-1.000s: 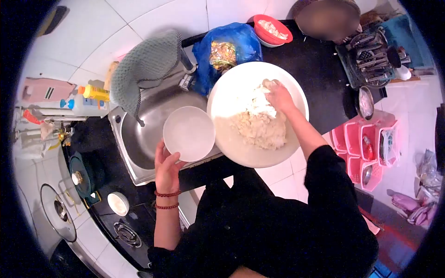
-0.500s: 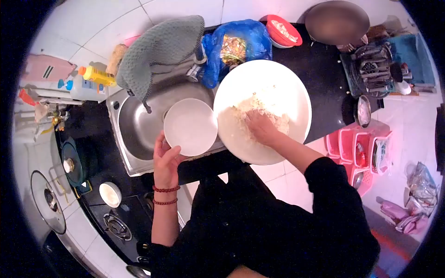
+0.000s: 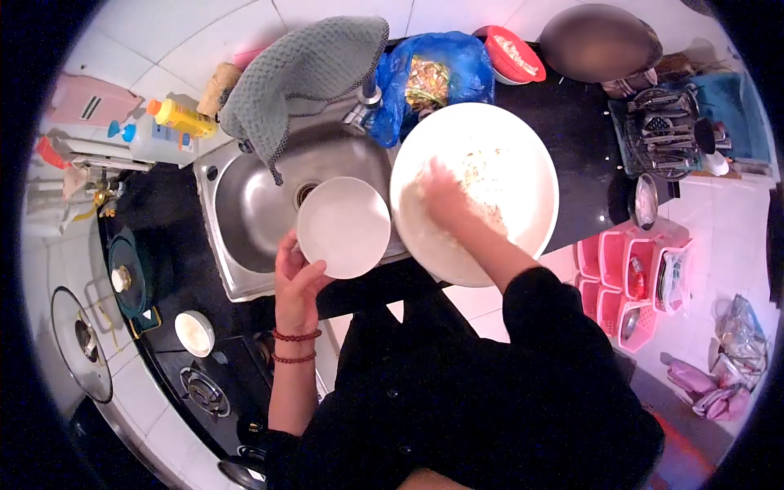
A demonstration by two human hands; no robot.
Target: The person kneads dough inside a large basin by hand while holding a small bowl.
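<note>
A black counter [image 3: 572, 163] runs around the large white basin [image 3: 527, 155], the landmark here. To the basin's left, a steel sink [image 3: 253, 220] is set into the counter. The basin holds a pale, crumbly floury mixture [image 3: 493, 215], partly hidden by the right hand [image 3: 443, 196]. Right of the basin and lower down, stacked pink baskets [image 3: 612, 261] hold small items, a red packet among them. Behind the basin's left edge, a blue bag [image 3: 472, 61] lies open on mixed scraps; behind its right side is a round pan [image 3: 596, 41], blurred inside. Far left of the basin, past the sink, sits a dark green lidded pot [image 3: 137, 282]. Just beside the basin's left rim is a white bowl [image 3: 343, 229], held in the left hand [image 3: 298, 282]. Directly behind the basin, a red bowl [image 3: 535, 69] carries pale pieces; far to its left, a small bowl [image 3: 194, 333] has something pale inside.

The right forearm slants into the basin from the near right; the hand is blurred, so I cannot tell whether its fingers are together. The left fingers and thumb are clamped on the bowl's near-left edge.

A yellow bottle [image 3: 186, 119], beyond the sink from the basin, bears print too small to read.
</note>
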